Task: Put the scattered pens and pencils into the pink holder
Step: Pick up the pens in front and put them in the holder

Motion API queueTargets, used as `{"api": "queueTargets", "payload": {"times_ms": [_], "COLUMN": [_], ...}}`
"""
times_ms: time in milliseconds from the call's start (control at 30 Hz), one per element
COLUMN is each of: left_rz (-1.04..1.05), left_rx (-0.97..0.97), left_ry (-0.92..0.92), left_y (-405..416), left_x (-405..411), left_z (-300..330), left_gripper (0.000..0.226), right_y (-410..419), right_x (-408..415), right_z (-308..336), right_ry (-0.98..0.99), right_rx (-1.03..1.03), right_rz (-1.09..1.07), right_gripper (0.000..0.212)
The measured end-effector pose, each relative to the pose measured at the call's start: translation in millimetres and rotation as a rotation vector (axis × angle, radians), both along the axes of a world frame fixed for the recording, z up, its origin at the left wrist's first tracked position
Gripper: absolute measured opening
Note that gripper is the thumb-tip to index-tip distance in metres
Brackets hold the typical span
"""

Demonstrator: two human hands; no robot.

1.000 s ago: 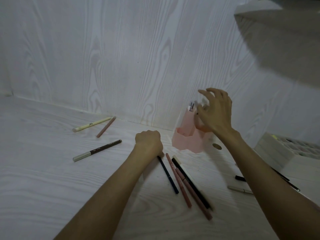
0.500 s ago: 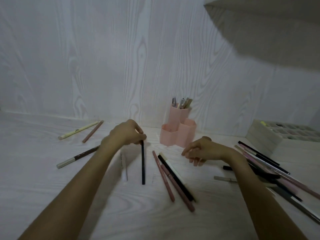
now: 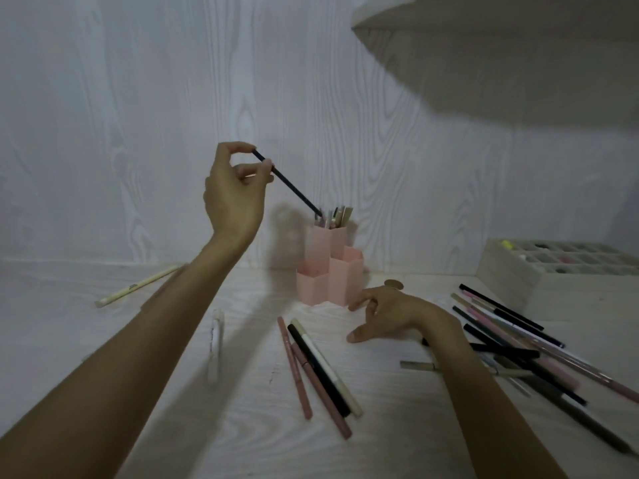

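Head view showed the left hand point(image 3: 232, 198) pinching a dark pencil point(image 3: 287, 183), tip at the pink holder point(image 3: 332, 267); the right hand point(image 3: 390, 314) hung with fingers loosely spread.

The left hand point(image 3: 235, 195), raised, pinches a dark pencil point(image 3: 288, 184) whose lower tip meets the tallest cell of the pink holder point(image 3: 330, 271), while the right hand point(image 3: 390, 314) hovers loose-fingered just right of the holder, pens point(image 3: 321, 368) lying between both forearms.
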State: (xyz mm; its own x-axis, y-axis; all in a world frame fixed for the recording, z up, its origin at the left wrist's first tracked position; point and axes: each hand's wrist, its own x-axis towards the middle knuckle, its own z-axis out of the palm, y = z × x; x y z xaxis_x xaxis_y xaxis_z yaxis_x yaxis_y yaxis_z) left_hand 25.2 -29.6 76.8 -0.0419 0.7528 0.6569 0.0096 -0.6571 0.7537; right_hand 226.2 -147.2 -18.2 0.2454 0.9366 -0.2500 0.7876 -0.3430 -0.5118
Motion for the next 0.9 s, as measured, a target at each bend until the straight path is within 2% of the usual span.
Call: {"api": "queueTargets", "payload": {"times_ms": [100, 167, 367, 533, 733, 833, 900], "left_rz": [0.143, 0.180, 0.194, 0.229, 0.242, 0.174, 0.143], "left_rx": [0.139, 0.176, 0.170, 0.268, 0.279, 0.195, 0.094], "left_ry": [0.177, 0.268, 0.555, 0.868, 0.915, 0.923, 0.854], "left_y": [1.5, 4.1, 10.0, 14.1, 13.8, 7.3, 0.0], "left_x": [23.6, 35.0, 54.3, 65.2, 65.0, 56.0, 45.7], "left_z": [3.9, 4.2, -1.7, -17.0, -31.9, -30.0, -30.9], "left_gripper": [0.021, 0.021, 0.019, 0.017, 0.027, 0.032, 0.040], "right_y": [-2.2, -1.7, 0.3, 1.2, 1.6, 0.6, -1.3], "right_x": [8.5, 12.1, 16.9, 17.8, 18.1, 15.8, 16.5], "right_z": [-1.2, -2.8, -4.8, -5.6, -6.5, -5.4, -4.2], "right_ry": [-0.073, -0.076, -0.051, -0.036, -0.018, -0.027, -0.046], "right_rx": [-0.049, -0.045, -0.031, -0.022, -0.010, -0.006, -0.011], "right_rz": [-0.049, -0.038, -0.009, -0.004, -0.007, -0.005, -0.009], "right_gripper": [0.084, 0.089, 0.078, 0.075, 0.073, 0.073, 0.074]}}
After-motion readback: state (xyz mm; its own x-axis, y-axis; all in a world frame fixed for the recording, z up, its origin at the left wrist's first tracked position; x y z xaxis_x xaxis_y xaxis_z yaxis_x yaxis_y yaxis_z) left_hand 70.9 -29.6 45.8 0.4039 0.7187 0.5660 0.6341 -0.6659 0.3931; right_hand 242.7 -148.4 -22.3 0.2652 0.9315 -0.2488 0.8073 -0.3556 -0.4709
